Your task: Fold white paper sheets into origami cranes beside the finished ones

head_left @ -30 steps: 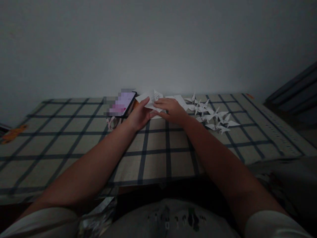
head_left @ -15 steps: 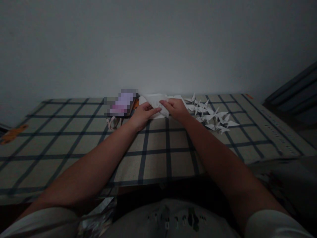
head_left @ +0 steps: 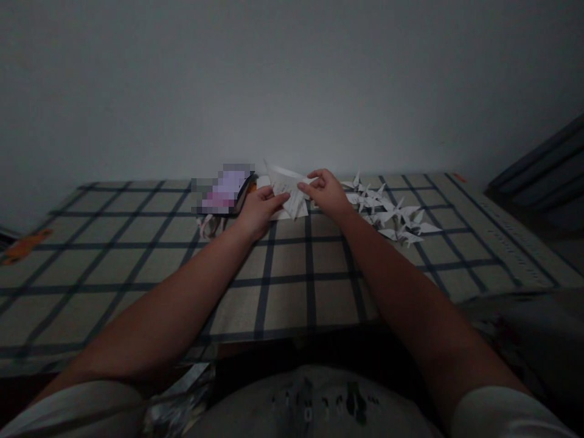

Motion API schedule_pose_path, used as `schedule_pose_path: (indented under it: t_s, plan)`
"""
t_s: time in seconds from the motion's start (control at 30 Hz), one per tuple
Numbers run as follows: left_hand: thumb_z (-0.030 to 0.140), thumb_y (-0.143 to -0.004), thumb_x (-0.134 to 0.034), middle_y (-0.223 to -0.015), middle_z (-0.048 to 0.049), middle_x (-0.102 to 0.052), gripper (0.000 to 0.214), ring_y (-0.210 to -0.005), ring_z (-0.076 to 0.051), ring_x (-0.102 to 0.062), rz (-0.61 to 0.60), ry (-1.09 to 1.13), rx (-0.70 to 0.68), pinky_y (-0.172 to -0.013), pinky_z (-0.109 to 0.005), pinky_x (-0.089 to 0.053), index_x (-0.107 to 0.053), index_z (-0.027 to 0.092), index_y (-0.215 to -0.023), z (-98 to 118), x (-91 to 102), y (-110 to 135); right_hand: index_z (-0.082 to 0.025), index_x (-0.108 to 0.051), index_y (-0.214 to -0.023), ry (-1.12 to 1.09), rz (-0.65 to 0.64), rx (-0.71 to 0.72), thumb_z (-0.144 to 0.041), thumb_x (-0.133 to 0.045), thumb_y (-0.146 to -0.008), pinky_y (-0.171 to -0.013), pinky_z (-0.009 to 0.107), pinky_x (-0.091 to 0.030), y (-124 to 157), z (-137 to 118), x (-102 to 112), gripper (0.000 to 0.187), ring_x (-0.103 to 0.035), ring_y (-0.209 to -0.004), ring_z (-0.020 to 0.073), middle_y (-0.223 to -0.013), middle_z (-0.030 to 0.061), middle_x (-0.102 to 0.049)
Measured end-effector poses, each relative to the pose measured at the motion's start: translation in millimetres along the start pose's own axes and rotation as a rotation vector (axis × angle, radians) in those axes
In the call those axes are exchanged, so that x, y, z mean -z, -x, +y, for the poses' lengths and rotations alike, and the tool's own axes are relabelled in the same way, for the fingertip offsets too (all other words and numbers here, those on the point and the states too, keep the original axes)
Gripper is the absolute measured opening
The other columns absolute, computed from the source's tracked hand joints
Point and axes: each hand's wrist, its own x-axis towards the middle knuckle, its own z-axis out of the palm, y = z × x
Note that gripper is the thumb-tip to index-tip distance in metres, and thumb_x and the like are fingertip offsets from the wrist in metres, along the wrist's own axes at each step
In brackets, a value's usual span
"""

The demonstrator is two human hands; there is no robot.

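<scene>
A folded sheet of white paper (head_left: 290, 190) with print on it is between my hands at the back of the table. My left hand (head_left: 259, 213) pinches its left side between thumb and fingers. At the upper right edge, my right hand (head_left: 325, 193) grips the sheet with thumb and index finger, the other fingers curled. Under the sheet, part of another white paper (head_left: 298, 210) shows on the cloth. Several white paper cranes (head_left: 396, 216) lie just right of my right hand.
A phone (head_left: 225, 190) with a lit, blurred-out screen lies left of my left hand, a pale strap (head_left: 210, 226) beside it. The checked tablecloth (head_left: 283, 267) covers the table. A plain wall (head_left: 292, 85) rises behind it. An orange patch (head_left: 27, 245) is at the far left.
The folded paper has been lifted and turned, with one corner now pointing up at the left. My right hand has risen slightly; my left hand stays nearly in place.
</scene>
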Motion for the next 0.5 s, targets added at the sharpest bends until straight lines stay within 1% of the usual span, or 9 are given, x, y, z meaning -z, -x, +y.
schedule_pose_path:
  t_s: [0.13, 0.2, 0.27, 0.33, 0.5]
  plan:
    - [0.027, -0.064, -0.089, -0.1, -0.0089, -0.079, 0.039, -0.092, -0.022, -0.074, 0.03, -0.02, -0.001, -0.096, -0.038, -0.055, -0.076, 0.014, -0.098, -0.2, 0.9, -0.4, -0.019, -0.06, -0.109, -0.05, -0.061, -0.06, -0.043, -0.077, -0.078, -0.059, 0.027, -0.046, 0.2, -3.0, 1.4, 0.043, -0.057, -0.063, 0.0129, -0.07, -0.0032, -0.062]
    - [0.028, -0.064, -0.089, -0.101, -0.0091, -0.079, 0.039, -0.091, -0.022, -0.074, 0.027, -0.028, -0.002, -0.095, -0.037, -0.055, -0.076, 0.014, -0.098, -0.8, 1.1, -0.4, -0.018, -0.064, -0.104, -0.067, -0.085, -0.069, -0.041, -0.076, -0.078, -0.057, 0.026, -0.046, 1.0, -4.9, 2.2, 0.037, -0.057, -0.063, 0.0124, -0.071, -0.002, -0.063]
    - [0.03, -0.063, -0.09, -0.101, -0.0093, -0.079, 0.039, -0.089, -0.021, -0.074, 0.026, -0.035, 0.003, -0.092, -0.035, -0.055, -0.077, 0.014, -0.096, -1.0, 0.9, 0.2, -0.017, -0.066, -0.093, -0.076, -0.103, -0.072, -0.039, -0.076, -0.078, -0.057, 0.025, -0.046, 1.6, -6.4, 2.8, 0.028, -0.058, -0.063, 0.0123, -0.072, 0.0001, -0.066]
    - [0.033, -0.063, -0.091, -0.101, -0.0098, -0.079, 0.039, -0.087, -0.021, -0.074, 0.034, -0.046, 0.019, -0.089, -0.035, -0.055, -0.077, 0.015, -0.095, -0.2, 0.2, 1.4, -0.017, -0.068, -0.085, -0.085, -0.111, -0.075, -0.038, -0.076, -0.078, -0.057, 0.025, -0.047, 2.1, -7.6, 3.2, 0.024, -0.06, -0.064, 0.0125, -0.072, 0.0019, -0.068]
    - [0.047, -0.062, -0.091, -0.095, -0.0117, -0.079, 0.044, -0.084, -0.024, -0.074, 0.06, -0.09, 0.091, -0.083, -0.037, -0.056, -0.078, 0.014, -0.089, 4.1, -1.6, 4.9, -0.016, -0.072, -0.087, -0.112, -0.12, -0.105, -0.035, -0.076, -0.079, -0.059, 0.025, -0.05, 2.3, -10.3, 3.5, 0.022, -0.062, -0.066, 0.0134, -0.074, 0.0038, -0.071]
